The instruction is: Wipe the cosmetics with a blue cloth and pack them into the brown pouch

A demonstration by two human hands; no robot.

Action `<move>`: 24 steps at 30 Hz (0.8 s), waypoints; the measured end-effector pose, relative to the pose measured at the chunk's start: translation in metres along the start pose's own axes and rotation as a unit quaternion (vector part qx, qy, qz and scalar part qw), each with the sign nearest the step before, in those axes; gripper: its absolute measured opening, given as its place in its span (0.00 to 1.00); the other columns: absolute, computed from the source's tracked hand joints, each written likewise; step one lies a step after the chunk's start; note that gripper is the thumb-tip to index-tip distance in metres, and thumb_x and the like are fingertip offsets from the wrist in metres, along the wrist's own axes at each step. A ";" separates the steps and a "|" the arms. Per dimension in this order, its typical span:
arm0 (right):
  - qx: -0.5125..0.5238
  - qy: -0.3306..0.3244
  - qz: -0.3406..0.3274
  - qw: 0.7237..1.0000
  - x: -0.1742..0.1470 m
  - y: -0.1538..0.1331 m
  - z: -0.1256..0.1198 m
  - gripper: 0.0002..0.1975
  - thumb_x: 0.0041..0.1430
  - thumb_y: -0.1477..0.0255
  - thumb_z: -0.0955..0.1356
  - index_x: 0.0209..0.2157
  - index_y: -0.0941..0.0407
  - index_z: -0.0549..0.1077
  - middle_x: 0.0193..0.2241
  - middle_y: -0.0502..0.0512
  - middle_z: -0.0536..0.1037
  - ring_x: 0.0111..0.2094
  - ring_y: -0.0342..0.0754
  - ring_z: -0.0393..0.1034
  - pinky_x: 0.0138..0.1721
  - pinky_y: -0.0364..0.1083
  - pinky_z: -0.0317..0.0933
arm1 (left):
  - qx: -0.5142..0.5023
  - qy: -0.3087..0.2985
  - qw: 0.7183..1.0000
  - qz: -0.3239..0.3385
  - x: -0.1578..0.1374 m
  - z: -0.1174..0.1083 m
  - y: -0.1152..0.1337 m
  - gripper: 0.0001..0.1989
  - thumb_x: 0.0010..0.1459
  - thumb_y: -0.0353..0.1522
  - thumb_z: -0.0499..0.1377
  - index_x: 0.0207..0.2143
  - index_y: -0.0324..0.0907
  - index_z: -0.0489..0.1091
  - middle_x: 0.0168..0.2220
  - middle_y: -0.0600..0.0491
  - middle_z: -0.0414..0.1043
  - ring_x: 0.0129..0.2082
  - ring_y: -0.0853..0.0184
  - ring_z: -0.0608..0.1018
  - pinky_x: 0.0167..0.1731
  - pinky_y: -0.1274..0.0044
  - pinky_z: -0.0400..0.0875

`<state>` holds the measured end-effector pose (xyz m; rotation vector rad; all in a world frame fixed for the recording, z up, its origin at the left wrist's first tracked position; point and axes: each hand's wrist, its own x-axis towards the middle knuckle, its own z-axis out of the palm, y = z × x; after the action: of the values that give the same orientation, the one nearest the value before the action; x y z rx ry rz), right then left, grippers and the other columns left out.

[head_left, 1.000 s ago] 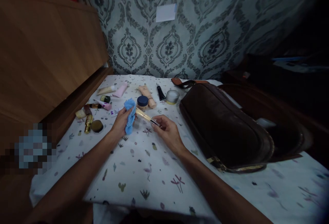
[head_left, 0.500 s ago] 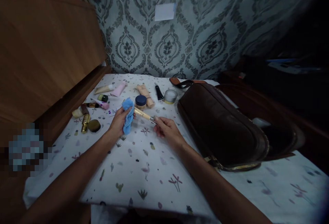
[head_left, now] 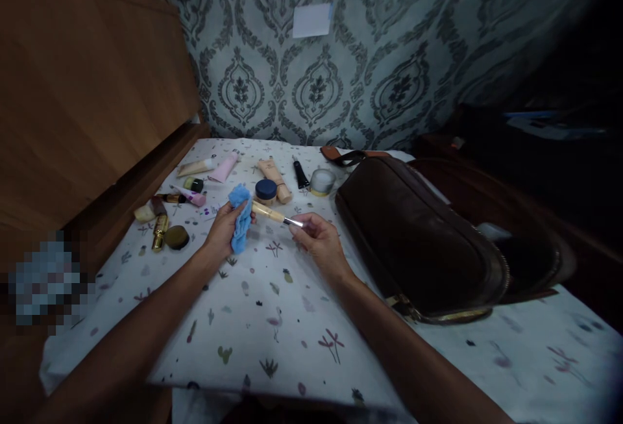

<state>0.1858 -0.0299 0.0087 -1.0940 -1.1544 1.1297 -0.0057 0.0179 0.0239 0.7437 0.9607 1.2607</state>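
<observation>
Cream-handled brush between a blue cloth and bare fingers

Seen from the head camera, the brush spans the gap between the two hands, over the middle of the counter. Its handle is pale cream and slim, and a bright silvery collar joins it at the right-hand end. It slants a little, the collar end lower in the view than the cloth end. The bristles are hidden by the fingers, so their look cannot be told, and the far end of the handle disappears at the cloth.

The left hand is closed around the crumpled blue cloth, which bunches up above the thumb and hangs down below it. The right hand is nearly closed, thumb and forefinger pinching the brush by its collar end, the other fingers curled under.

Just beyond the brush stands a jar with a dark blue lid, and beside that lies a peach tube. Further right are a black tube and a grey-topped jar, near a large dark brown bag. Off to the left lie a pink tube, a beige tube, a gold case and a round dark pot. The counter is covered in white, printed with small plants and birds.
</observation>
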 end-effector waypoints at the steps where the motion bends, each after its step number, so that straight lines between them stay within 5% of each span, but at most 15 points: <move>1: -0.002 0.000 0.005 1.000 0.000 0.000 0.000 0.19 0.46 0.56 0.75 0.33 0.55 0.72 0.21 0.46 0.69 0.21 0.41 0.60 0.21 0.42 0.52 | 0.000 -0.002 1.000 0.000 0.000 0.000 0.000 0.15 0.48 0.35 0.69 0.34 0.41 0.67 0.19 0.61 0.69 0.16 0.71 0.74 0.13 0.84 0.63; 8: -0.045 -0.009 0.057 0.997 -0.002 0.002 0.001 0.29 0.54 0.42 0.65 0.21 0.55 0.66 0.16 0.48 0.67 0.17 0.41 0.59 0.18 0.43 0.52 | -0.006 -0.012 1.000 -0.006 -0.002 0.001 0.000 0.15 0.49 0.34 0.69 0.35 0.42 0.67 0.19 0.61 0.69 0.16 0.71 0.74 0.12 0.84 0.63; 15: -0.015 -0.021 0.011 1.000 -0.001 0.001 0.002 0.24 0.49 0.49 0.72 0.36 0.54 0.70 0.20 0.45 0.69 0.18 0.41 0.61 0.19 0.42 0.52 | -0.004 0.007 1.000 -0.004 -0.001 0.001 0.000 0.15 0.48 0.35 0.70 0.34 0.41 0.68 0.20 0.59 0.70 0.17 0.71 0.75 0.13 0.85 0.63; 24: -0.036 -0.027 0.010 0.999 -0.004 0.001 0.002 0.22 0.52 0.49 0.70 0.31 0.55 0.69 0.19 0.45 0.67 0.17 0.40 0.56 0.17 0.42 0.48 | -0.006 -0.003 1.000 -0.010 -0.001 0.000 0.000 0.16 0.49 0.35 0.71 0.36 0.41 0.68 0.20 0.61 0.69 0.16 0.73 0.74 0.14 0.86 0.64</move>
<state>0.1835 -0.0338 0.0074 -1.1374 -1.2379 1.1470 -0.0058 0.0168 0.0240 0.7260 0.9529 1.2462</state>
